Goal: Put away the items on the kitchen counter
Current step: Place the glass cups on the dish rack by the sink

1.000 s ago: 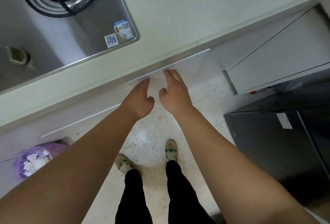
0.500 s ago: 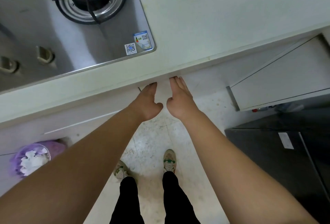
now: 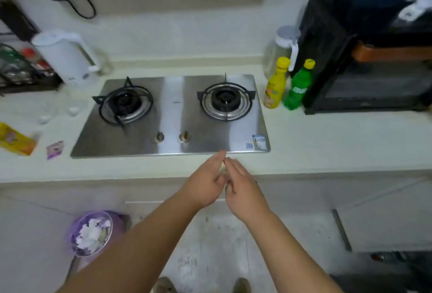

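Now I am holding my left hand (image 3: 205,182) and right hand (image 3: 243,187) together, both relaxed and gripping nothing, over the counter (image 3: 327,143) edge. I am eyeing 2 bottles, the yellow bottle (image 3: 275,84) and green bottle (image 3: 298,87), standing upright right of the stove (image 3: 170,115). They are probably light, smooth plastic, best gripped mid-body. The black appliance (image 3: 364,63) is crowding them; open counter lies in front.

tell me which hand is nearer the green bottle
Right. The right hand sits at the counter's front edge, nearer the green bottle, which stands far back to its right. The left hand lies just beyond it.
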Tool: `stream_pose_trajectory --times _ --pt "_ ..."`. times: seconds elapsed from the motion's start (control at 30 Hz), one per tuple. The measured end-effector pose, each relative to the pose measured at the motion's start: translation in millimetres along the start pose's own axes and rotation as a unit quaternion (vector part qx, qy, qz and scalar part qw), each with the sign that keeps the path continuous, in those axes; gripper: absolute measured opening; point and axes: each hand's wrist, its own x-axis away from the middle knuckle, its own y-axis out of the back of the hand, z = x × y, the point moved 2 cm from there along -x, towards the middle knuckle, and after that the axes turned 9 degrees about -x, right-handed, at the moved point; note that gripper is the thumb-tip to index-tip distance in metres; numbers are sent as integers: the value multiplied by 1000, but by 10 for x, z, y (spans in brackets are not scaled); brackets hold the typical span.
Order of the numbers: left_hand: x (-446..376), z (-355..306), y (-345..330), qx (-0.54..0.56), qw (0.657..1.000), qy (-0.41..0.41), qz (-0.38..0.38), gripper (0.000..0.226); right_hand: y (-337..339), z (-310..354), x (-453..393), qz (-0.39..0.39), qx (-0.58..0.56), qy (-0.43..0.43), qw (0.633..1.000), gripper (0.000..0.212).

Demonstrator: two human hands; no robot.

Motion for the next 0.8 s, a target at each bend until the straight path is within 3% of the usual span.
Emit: stream_pose_trajectory --times 0.37,0.6,0.8 --pt "773 1290 1970 -8 984 35 -172 63 -981 2171 -866 35 38 166 985 67" --pt "1382 2302 2776 -1 969 86 -232 62 -2001 3244 -1114 76 21 232 970 66" --pt "1562 2961 3072 19 967 127 -219 67 -2615 3626 -1299 100 36 245 964 68"
